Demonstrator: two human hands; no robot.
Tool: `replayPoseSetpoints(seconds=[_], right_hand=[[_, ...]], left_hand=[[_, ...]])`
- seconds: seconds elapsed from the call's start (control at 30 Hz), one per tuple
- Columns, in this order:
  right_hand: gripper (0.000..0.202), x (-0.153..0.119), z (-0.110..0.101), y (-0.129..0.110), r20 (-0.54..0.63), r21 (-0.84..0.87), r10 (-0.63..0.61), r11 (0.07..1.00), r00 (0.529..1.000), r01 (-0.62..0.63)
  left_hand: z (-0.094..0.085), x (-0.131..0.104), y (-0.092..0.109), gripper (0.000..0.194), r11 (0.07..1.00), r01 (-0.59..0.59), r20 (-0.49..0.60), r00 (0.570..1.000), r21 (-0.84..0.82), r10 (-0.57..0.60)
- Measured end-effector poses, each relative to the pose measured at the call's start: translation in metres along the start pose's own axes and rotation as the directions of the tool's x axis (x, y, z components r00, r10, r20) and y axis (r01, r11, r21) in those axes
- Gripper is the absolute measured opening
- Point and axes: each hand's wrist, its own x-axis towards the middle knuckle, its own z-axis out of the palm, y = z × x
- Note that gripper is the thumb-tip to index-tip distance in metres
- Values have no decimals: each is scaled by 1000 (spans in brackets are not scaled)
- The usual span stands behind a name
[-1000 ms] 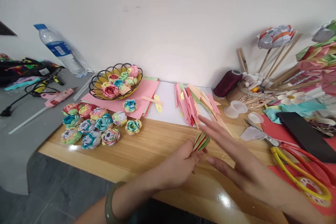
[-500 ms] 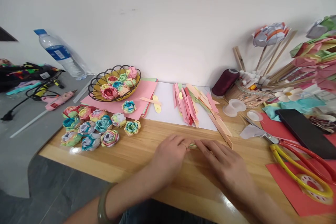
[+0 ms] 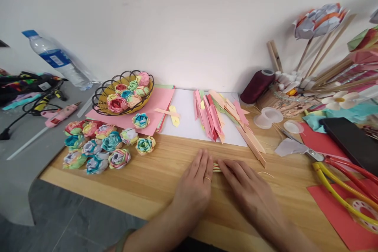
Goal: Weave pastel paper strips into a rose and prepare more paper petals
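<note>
A small bundle of layered, folded paper strips (image 3: 217, 167) lies on the wooden table between my hands; only its short middle part shows. My left hand (image 3: 196, 181) lies flat over its left end, fingers stretched out side by side, a ring on one finger. From the other side, my right hand (image 3: 251, 187) covers the right end, its fingers bent down and closed over the paper and its thumb hidden. Just beyond my hands, folded pink and red paper pieces (image 3: 208, 118) rest on a white sheet (image 3: 186, 128). Peach paper strips (image 3: 251, 141) lie beside them, near my right hand.
Left of my hands sit several paper flowers (image 3: 110, 141) and a yellow basket (image 3: 102, 100) of more flowers. A glue gun (image 3: 60, 115) and water bottle (image 3: 56, 57) are farther left. On the right lie scissors (image 3: 313, 153), red paper (image 3: 330, 212) and a black phone (image 3: 350, 139).
My left hand has gone from bent fingers at the bundle's end to fingers stretched flat and pointing away. My right hand stays on the paper. The view has shifted slightly.
</note>
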Motion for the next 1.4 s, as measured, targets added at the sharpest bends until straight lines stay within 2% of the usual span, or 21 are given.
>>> replayPoseSetpoints(seconds=[0.17, 0.3, 0.37, 0.6, 0.83, 0.9, 1.07, 1.27, 1.4], right_hand=[[37, -1, -1, 0, 16, -6, -9, 1000, 1000, 9], [36, -2, 0, 0, 4, -3, -13, 1000, 1000, 13], [35, -2, 1, 0, -7, -2, -11, 1000, 1000, 11], [36, -3, 3, 0, 12, 3, 52, 999, 999, -52], [42, -2, 9, -22, 7, -131, 227, 966, 974, -224], [43, -3, 12, -27, -7, -149, 253, 956, 967, -252], [41, -4, 15, -31, -49, -112, 220, 968, 974, -224], [42, 1, 14, -39, -80, -118, 322, 937, 943, -330], [37, 7, 18, -48, -122, -154, 344, 920, 931, -361]], left_hand=[[4, -9, -11, 46, 998, 24, -134, 991, 49, -17], [-3, -9, -15, 50, 995, 93, -293, 953, 46, -76], [-7, -6, -15, 50, 994, 101, -321, 943, 41, -82], [-12, -1, -13, 33, 987, 120, -335, 939, 110, -77], [-7, 0, -13, 21, 972, 78, -432, 902, 220, 26], [-2, -2, -14, 23, 959, 77, -445, 894, 271, 54], [6, -8, -14, 23, 924, 128, -438, 898, 361, 46], [4, -10, -10, 35, 891, 98, -383, 919, 444, 90], [3, -10, -5, 37, 870, 77, -348, 931, 486, 112]])
